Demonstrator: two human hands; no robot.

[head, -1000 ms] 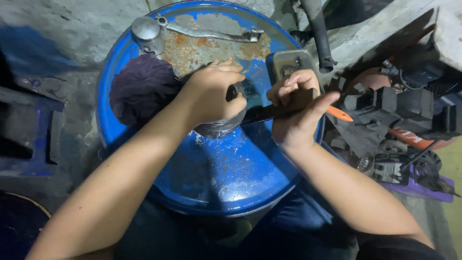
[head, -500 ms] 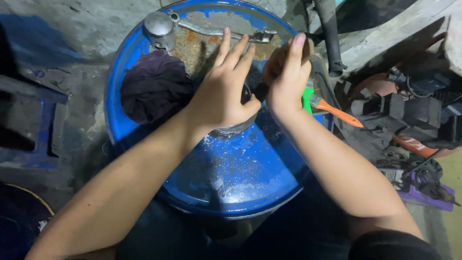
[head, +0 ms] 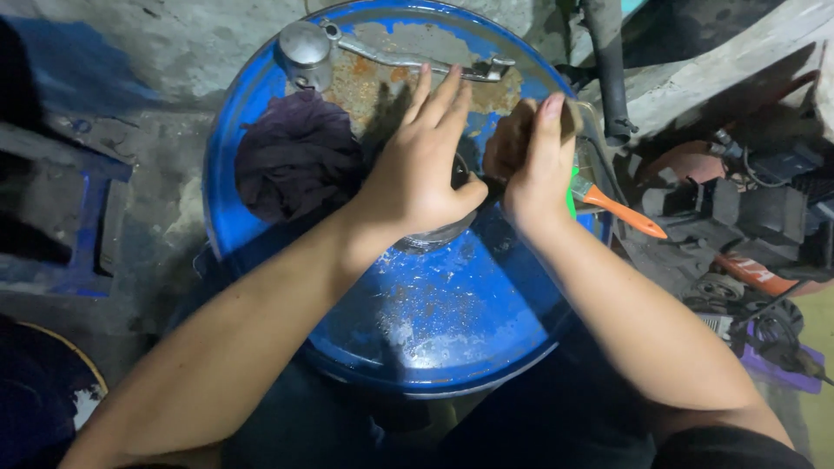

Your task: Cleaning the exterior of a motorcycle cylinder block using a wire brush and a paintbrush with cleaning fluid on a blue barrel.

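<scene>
My left hand (head: pixel 417 174) and my right hand (head: pixel 534 165) face each other, palms inward and fingers stretched out, above a blue drum lid (head: pixel 434 321). A dark rod (head: pixel 469 180) is pressed between the two palms. Under the heel of my left hand a round metal part (head: pixel 430 236) sits on the lid, mostly hidden. A dark purple rag (head: pixel 295 156) lies just left of my left hand. An orange-handled tool (head: pixel 621 213) pokes out to the right, behind my right wrist.
A long metal wrench (head: pixel 408 61) and a grey metal cap (head: pixel 304 48) lie at the drum's rusty far edge. A black pipe (head: pixel 608 69) and a pile of engine parts (head: pixel 738 208) crowd the right. A blue frame (head: pixel 78 226) stands on the floor at the left.
A second ago both hands were curled around the dark tool and the metal part. They have since flattened, fingers straight, with the rod between the palms. The view has shifted slightly.
</scene>
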